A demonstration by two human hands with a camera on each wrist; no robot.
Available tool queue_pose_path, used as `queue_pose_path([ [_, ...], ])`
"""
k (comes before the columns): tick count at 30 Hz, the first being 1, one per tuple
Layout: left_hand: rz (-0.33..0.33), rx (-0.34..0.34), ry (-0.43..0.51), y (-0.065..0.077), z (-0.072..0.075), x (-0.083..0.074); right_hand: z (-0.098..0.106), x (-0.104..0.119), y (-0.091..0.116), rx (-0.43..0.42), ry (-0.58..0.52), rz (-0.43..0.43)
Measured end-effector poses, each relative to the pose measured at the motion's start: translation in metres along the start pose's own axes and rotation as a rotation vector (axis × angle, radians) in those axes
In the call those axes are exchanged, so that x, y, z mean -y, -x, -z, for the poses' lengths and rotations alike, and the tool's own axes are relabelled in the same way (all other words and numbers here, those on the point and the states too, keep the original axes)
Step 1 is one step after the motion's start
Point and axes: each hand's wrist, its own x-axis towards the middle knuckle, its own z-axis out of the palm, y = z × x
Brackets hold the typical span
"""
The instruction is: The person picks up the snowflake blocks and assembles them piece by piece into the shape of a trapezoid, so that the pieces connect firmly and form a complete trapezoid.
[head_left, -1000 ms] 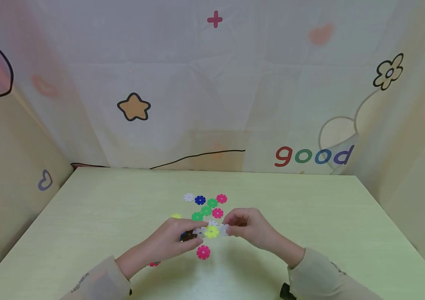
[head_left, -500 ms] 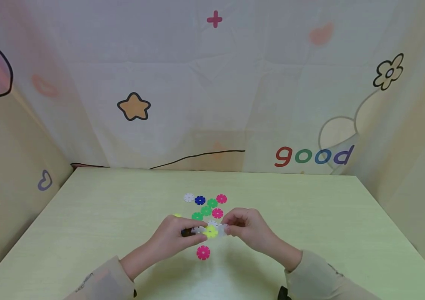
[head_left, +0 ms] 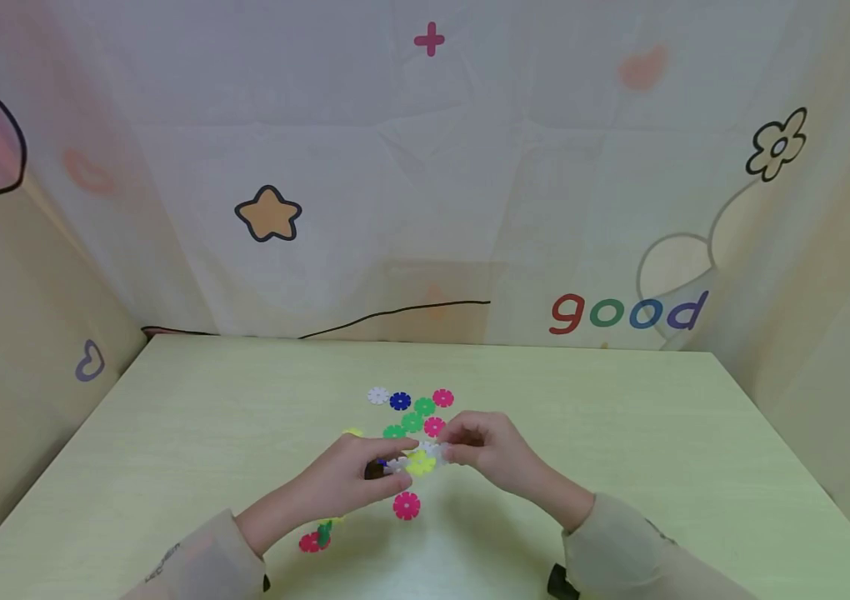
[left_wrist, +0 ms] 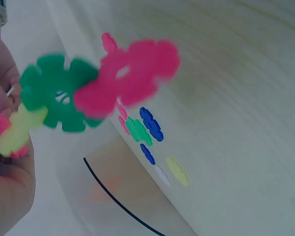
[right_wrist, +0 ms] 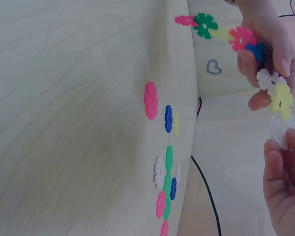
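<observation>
My left hand [head_left: 342,475] grips a chain of interlocking plastic snowflake discs above the table. In the right wrist view the chain runs from a pink disc and a green disc [right_wrist: 205,25] through yellow, pink and blue ones, past the fingers, to white and yellow [right_wrist: 282,101] discs. My right hand [head_left: 496,450] pinches a whitish disc [right_wrist: 279,130] at the yellow disc's edge; whether the two are slotted together I cannot tell. Close to the left wrist camera hang the chain's pink disc [left_wrist: 132,73] and green disc, blurred. The chain's middle is partly hidden by the left fingers.
Loose discs lie on the pale table [head_left: 620,433] beyond the hands: white [head_left: 377,396], blue [head_left: 400,401], green [head_left: 425,406] and pink [head_left: 443,397]. One pink disc [head_left: 406,506] lies nearer, below the hands. A printed curtain [head_left: 365,167] hangs behind the table.
My right hand has shifted slightly left, closer to the left hand, with the whitish disc. The chain's pink and green end has swung into view below my left wrist.
</observation>
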Motion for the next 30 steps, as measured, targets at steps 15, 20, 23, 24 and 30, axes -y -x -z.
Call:
queue_pose_path([
  [15, 0.109, 0.060, 0.204, -0.007, -0.005, 0.005, -0.002, -0.005, -0.015, 0.048, -0.021, -0.047],
  [20, 0.126, 0.062, 0.261, -0.011, -0.004, 0.007, -0.004, -0.007, -0.018, 0.038, -0.016, -0.052],
  [23, 0.142, 0.069, 0.281, -0.012, -0.004, 0.008, -0.005, -0.007, -0.019, 0.031, -0.018, -0.058],
  [24, 0.146, 0.073, 0.284, -0.013, -0.004, 0.008, -0.005, -0.007, -0.019, 0.030, -0.016, -0.060],
  [30, 0.173, 0.092, 0.281, -0.015, -0.004, 0.009, -0.007, -0.006, -0.021, 0.029, -0.009, -0.078],
])
